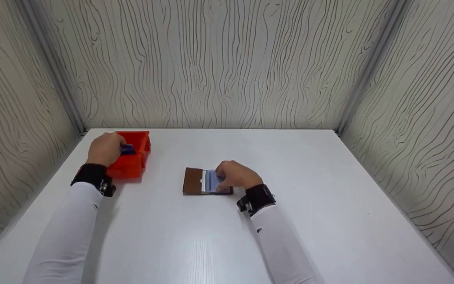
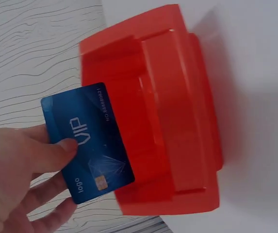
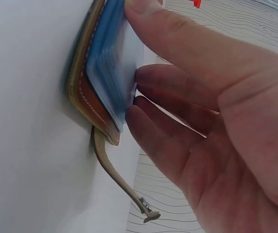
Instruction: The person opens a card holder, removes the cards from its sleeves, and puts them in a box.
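In the left wrist view, my left hand [image 2: 22, 170] pinches a blue VIP card [image 2: 88, 141] between thumb and fingers. The card is above the red plastic bin [image 2: 182, 111], partly overlapping its opening. On the table at centre, a brown card holder [image 1: 192, 181] lies unfolded with bluish clear plastic sleeves [image 1: 211, 181] inside. My right hand [image 1: 239, 174] rests over its right half, thumb and fingertips touching the sleeves, fingers slightly bent and spread. A narrow strap [image 3: 110, 167] with a snap end sticks out from the holder in the right wrist view.
The white table [image 1: 164, 232] is bounded by wood-grain panels at the back [image 1: 211, 67] and both sides. The red bin stands at the table's far left corner. Dark camera bands [image 1: 259, 197] sit round both wrists.
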Tool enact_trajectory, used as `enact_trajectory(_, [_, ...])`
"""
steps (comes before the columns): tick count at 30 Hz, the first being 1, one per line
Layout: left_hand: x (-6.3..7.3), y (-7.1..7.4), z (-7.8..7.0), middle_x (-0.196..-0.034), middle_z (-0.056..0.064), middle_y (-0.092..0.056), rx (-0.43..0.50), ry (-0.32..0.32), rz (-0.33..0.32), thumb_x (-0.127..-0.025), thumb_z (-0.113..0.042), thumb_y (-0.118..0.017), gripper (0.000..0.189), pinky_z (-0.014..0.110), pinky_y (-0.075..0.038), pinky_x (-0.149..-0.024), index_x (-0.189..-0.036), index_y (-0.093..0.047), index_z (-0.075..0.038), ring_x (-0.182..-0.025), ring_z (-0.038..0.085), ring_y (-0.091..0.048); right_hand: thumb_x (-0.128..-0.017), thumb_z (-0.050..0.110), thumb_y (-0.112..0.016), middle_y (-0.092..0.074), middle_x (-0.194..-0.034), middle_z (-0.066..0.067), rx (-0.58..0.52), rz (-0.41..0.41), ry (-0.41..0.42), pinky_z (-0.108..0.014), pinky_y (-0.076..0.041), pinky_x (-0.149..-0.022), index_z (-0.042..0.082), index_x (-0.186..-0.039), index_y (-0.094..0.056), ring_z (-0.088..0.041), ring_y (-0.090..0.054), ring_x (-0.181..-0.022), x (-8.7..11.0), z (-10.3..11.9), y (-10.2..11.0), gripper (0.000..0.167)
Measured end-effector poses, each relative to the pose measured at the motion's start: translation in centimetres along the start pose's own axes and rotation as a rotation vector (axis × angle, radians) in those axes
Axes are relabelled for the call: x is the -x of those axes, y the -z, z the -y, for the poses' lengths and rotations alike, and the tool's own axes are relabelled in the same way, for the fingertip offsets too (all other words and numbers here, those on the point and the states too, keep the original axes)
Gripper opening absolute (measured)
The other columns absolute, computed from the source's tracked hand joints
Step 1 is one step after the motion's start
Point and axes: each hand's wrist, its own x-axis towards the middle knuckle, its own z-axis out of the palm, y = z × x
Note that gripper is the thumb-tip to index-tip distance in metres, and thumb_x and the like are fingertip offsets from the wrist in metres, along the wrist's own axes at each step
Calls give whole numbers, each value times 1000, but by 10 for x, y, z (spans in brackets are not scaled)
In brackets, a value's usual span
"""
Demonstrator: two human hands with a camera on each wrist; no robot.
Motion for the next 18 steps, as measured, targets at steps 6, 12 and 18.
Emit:
enact_trajectory(6, [-6,-14,-3,-102,25,-78,-29,-33,14,-98,9,-57,27,63,-59,-98,-111,-81,5,-93,40,-67,-84,20,-95,-75,-137,-15,-6,2,19,-45,-59,-108,0,-128,-78,-25,-71,-113,-2,-1,1,51])
enact_trajectory(12, [-11,-23,-4,-80,12,-68,-51,-49,54,-98,9,-56,24,52,-56,-78,-90,-77,0,-76,28,-55,-84,21,-95,-75,-137,-15,-8,-7,5,-46,-58,-110,0,-132,-75,-26,-71,-116,-1,-1,2,56])
enact_trajectory(18, [-9,-33,1,-78,12,-69,-63,-32,70,-99,8,-56,23,50,-56,-72,-88,-75,1,-72,27,-55,-83,21,-95,-73,-141,-16,-10,-5,9,-47,-56,-114,-2,-131,-75,-30,-71,-122,-1,-1,1,56])
